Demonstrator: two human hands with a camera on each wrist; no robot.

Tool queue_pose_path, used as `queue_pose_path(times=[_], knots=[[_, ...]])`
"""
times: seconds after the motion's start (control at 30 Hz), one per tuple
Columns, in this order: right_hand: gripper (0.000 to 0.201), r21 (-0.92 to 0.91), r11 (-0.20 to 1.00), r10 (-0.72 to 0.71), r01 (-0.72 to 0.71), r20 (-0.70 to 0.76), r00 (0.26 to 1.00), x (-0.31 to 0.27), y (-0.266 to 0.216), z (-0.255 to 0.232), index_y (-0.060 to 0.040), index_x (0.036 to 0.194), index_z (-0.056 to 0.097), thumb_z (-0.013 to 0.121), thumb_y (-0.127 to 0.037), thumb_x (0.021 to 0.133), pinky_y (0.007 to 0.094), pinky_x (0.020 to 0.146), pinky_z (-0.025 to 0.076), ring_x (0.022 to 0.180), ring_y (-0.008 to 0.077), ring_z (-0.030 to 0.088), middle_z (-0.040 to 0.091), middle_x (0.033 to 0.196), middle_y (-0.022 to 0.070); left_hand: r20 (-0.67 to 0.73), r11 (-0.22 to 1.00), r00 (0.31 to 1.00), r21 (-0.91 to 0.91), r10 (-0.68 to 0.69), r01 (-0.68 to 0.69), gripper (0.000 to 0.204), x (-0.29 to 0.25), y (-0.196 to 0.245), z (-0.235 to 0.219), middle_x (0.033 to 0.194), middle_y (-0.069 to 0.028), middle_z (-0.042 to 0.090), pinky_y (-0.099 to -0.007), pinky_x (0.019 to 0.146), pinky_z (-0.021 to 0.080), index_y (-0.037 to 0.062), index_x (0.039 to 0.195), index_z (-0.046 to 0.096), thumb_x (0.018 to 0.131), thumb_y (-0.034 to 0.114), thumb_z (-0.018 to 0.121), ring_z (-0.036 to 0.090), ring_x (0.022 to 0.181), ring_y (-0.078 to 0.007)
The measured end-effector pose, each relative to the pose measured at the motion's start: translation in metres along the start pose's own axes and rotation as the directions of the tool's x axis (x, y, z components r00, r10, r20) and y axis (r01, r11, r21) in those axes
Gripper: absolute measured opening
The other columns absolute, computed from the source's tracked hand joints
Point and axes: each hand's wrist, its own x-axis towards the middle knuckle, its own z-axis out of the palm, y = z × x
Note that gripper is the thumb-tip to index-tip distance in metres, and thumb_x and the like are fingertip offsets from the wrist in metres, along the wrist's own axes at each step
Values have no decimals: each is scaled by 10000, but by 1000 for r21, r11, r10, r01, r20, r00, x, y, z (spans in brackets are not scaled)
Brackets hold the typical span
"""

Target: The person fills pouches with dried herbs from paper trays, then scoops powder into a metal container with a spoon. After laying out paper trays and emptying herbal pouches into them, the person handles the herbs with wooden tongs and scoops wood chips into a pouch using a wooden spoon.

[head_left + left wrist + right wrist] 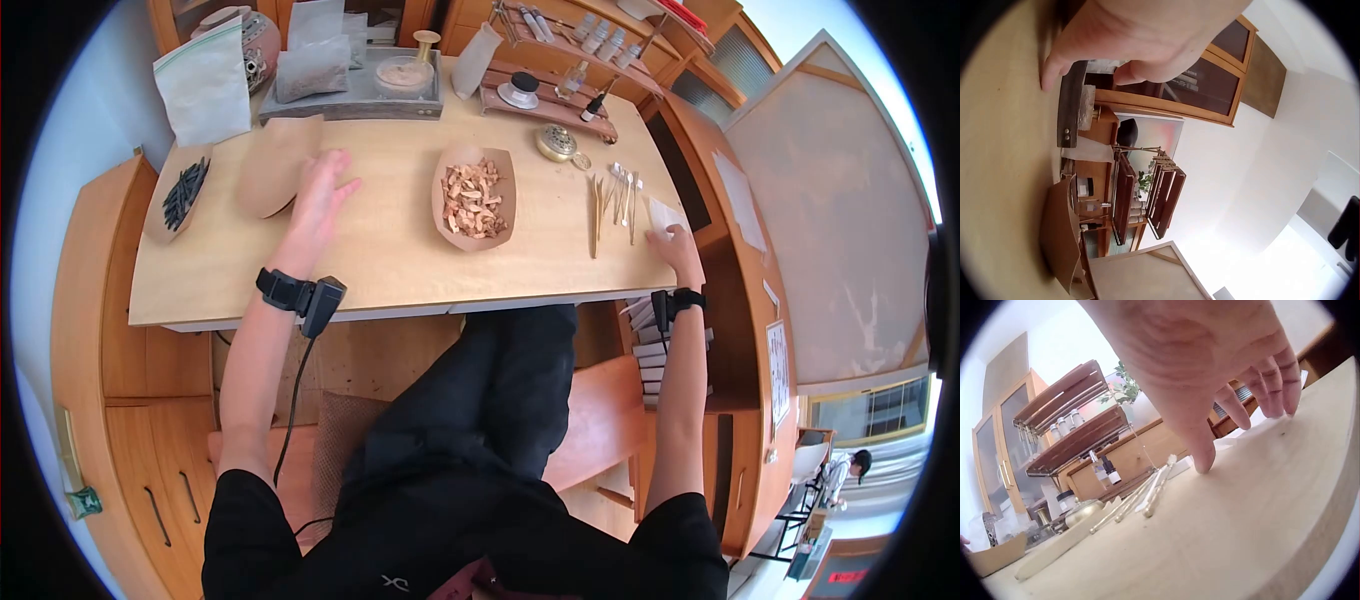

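The left hand (318,200) is beside the brown paper tray (268,165) at the table's left; its fingers are extended and hold nothing visible. In the left wrist view the left hand (1141,40) has its fingertips low near the tabletop. At the right edge, the right hand (680,250) rests its fingers by a white paper (663,212). The right wrist view shows the right hand (1210,381) with spread, bent fingertips on the table, some at the white sheet. Between the hands stands a paper tray of wood chips (475,205).
A tray of dark sticks (183,195) lies far left. Slim tools (625,200) and a brass burner (555,143) sit left of the right hand. Along the back are a grey tray (350,108), a white vase (474,62), bags (203,90) and a wooden rack (545,100).
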Motion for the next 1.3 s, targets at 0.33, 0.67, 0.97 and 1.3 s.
queue_pose_path(times=[0.33,0.67,0.97,1.3], knots=[[379,3,999,35,-35,-53,998,6,7,4,-28,1008,685,636,-330,785,432,869,514,991,386,653,685,992,244,300,996,954,-76,-25,50,472,-9,19,35,1310,-225,541,-403,914,512,-16,1369,334,979,188,505,606,1114,-309],[209,180,978,-55,107,-273,961,7,8,-33,-33,925,697,628,-213,844,375,764,528,839,299,694,701,854,172,657,864,753,-360,-33,352,421,35,5,94,1276,-190,589,-339,889,544,2,1347,461,1003,244,464,644,1050,-215],[163,701,585,-378,407,-209,902,-42,-168,-98,16,1010,667,634,-117,920,228,692,479,833,88,600,680,1025,59,805,729,593,-423,29,538,535,33,-13,90,1336,-213,535,-434,964,512,-3,1364,422,1007,395,455,598,1155,-300],[89,472,398,-814,787,-214,541,-87,-308,-88,-9,925,643,649,-72,862,335,696,526,831,249,666,652,1090,116,815,744,578,-408,36,529,871,13,0,96,1428,-184,439,-620,1056,368,106,1419,375,835,737,506,432,1321,-368]])
